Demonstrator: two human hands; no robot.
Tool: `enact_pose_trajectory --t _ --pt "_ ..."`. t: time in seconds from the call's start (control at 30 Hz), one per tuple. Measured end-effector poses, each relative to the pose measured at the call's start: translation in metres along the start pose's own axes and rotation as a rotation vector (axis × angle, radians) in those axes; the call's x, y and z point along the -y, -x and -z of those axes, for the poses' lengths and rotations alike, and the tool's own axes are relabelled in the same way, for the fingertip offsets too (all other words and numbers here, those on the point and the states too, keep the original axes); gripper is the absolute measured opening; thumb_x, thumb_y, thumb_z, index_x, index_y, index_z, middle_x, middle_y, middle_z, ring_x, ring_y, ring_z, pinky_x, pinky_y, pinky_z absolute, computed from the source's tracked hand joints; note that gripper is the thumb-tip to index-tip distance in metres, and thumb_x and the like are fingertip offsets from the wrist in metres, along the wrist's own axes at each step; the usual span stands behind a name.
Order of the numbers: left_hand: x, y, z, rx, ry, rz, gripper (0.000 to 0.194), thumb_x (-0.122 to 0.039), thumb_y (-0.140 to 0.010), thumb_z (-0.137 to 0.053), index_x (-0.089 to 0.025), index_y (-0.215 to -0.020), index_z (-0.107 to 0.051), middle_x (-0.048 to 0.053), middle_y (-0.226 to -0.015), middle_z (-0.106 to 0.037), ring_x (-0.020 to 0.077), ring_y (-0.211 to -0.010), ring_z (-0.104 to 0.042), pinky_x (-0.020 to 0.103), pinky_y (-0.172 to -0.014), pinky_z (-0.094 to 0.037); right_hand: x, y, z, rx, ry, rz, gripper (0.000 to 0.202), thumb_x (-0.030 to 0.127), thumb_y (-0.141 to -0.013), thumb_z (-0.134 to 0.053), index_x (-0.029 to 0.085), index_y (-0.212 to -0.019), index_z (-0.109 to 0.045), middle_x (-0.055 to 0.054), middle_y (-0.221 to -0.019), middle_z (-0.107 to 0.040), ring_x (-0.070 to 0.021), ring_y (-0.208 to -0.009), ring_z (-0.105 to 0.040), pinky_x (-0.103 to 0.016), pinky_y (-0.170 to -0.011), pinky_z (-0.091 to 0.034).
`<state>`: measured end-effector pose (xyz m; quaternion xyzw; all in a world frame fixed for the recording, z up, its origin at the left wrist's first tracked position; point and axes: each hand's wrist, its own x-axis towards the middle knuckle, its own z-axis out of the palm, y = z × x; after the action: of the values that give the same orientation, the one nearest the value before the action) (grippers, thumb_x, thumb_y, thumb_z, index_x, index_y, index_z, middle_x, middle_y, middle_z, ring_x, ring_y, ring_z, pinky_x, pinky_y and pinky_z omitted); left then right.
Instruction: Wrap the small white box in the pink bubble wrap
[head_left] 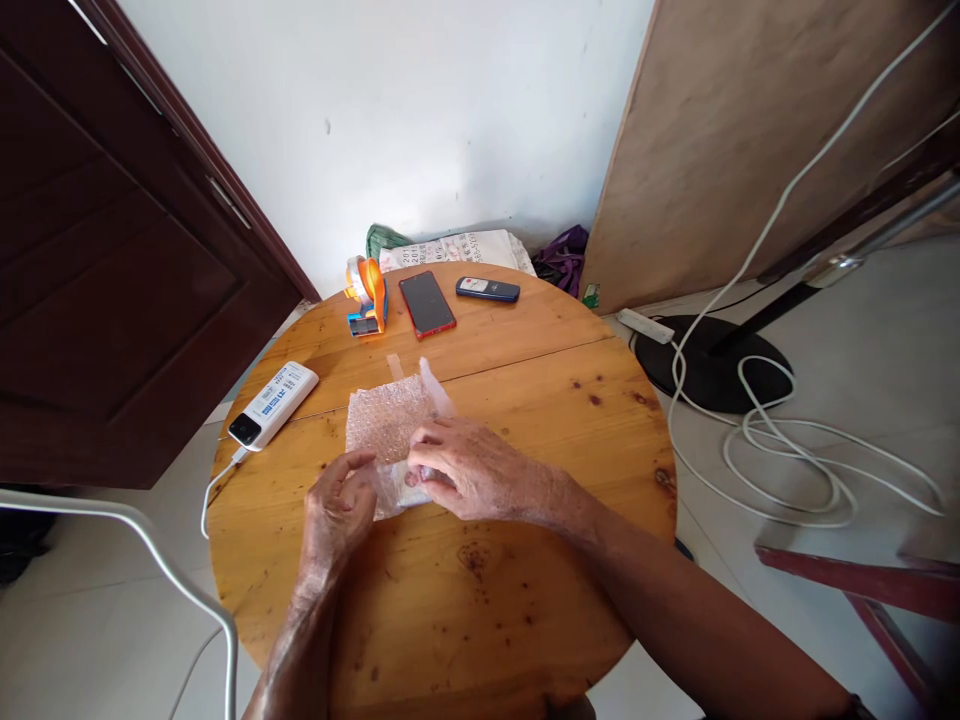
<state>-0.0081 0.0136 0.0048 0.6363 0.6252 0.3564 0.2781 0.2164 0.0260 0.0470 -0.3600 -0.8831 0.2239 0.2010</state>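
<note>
— Where do the hands sit?

— Both are over the middle of the round wooden table (525, 600), on a sheet of bubble wrap (386, 420) that lies flat on the wood, a little toward the far side from the person.

— What is the left hand (337, 510) doing?

— It is curled at the near left corner of the wrap. The thumb and fingers are drawn in close together around the edge of the plastic, so it looks like a pinch on that corner, though the fingertips are partly hidden behind the knuckles.

— And the right hand (469, 470)?

— It lies palm down across the near right part of the wrap, fingers only slightly apart and bent, pressing the plastic down. Under the fingertips a folded, thicker part of the wrap shows; whether something is inside it I cannot tell.

— Anything sticking up from the wrap?

— A clear flap stands at its far right corner, and a short strip of tape (394, 366) lies just beyond the far edge.

— What else is on the table?

— A white power bank (274, 404) with a cable at the left edge, an orange tape dispenser (367, 296) at the far side, a red-edged phone (427, 303) beside it, and a dark remote (487, 289) just right of the phone.
</note>
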Motion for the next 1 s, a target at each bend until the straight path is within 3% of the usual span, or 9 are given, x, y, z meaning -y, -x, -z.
enact_pose_trajectory --t 0.27,0.53,0.7,0.87,1.0 --pt "-0.002 -0.002 0.008 -0.026 -0.187 -0.041 0.034 -0.041 -0.074 -0.056 -0.017 -0.095 -0.068 0.008 -0.094 -0.069 0.0235 -0.085 -0.064 0.034 -0.078 -0.051 -0.005 0.000 -0.007 -0.026 0.046 0.079 0.021 0.016 -0.092 -0.053 0.020 -0.102 -0.070 -0.010 -0.122 -0.059 -0.0229 -0.107 -0.056 -0.037 -0.092 -0.045" --pt "-0.008 0.005 0.027 0.115 -0.404 0.156 0.042 -0.053 -0.078 -0.054 -0.021 -0.104 -0.065 0.002 -0.080 -0.066 0.0200 -0.064 -0.060 0.033 -0.065 -0.046 -0.003 0.001 -0.009 -0.003 0.036 0.071 0.031 0.013 -0.093 -0.050 0.022 -0.116 -0.069 -0.011 -0.125 -0.060 -0.0248 -0.111 -0.055 -0.041 -0.095 -0.044" --pt "-0.005 0.005 0.033 0.164 -0.256 0.243 0.051 -0.059 -0.076 -0.058 -0.018 -0.105 -0.066 -0.002 -0.058 -0.058 0.0180 -0.054 -0.056 0.026 -0.053 -0.040 -0.003 0.000 -0.007 0.004 0.044 0.078 0.030 0.013 -0.094 -0.049 0.021 -0.116 -0.069 -0.011 -0.119 -0.062 -0.0248 -0.111 -0.055 -0.042 -0.098 -0.042" --pt "-0.008 0.002 0.028 0.198 -0.003 0.330 0.063 -0.064 -0.066 -0.068 -0.012 -0.103 -0.067 -0.004 -0.051 -0.055 0.0139 -0.046 -0.049 0.023 -0.045 -0.036 -0.003 -0.001 -0.008 0.008 0.057 0.070 0.030 0.014 -0.094 -0.050 0.022 -0.115 -0.069 -0.010 -0.116 -0.063 -0.0240 -0.108 -0.056 -0.042 -0.097 -0.042" --pt "-0.010 0.002 0.025 0.293 0.186 0.359 0.053 -0.061 -0.063 -0.070 -0.013 -0.083 -0.068 -0.003 -0.051 -0.057 0.0100 -0.043 -0.044 0.020 -0.043 -0.033 -0.004 -0.001 -0.010 -0.003 0.041 0.073 0.029 0.015 -0.094 -0.050 0.022 -0.117 -0.068 -0.010 -0.118 -0.062 -0.0235 -0.109 -0.055 -0.040 -0.095 -0.042"
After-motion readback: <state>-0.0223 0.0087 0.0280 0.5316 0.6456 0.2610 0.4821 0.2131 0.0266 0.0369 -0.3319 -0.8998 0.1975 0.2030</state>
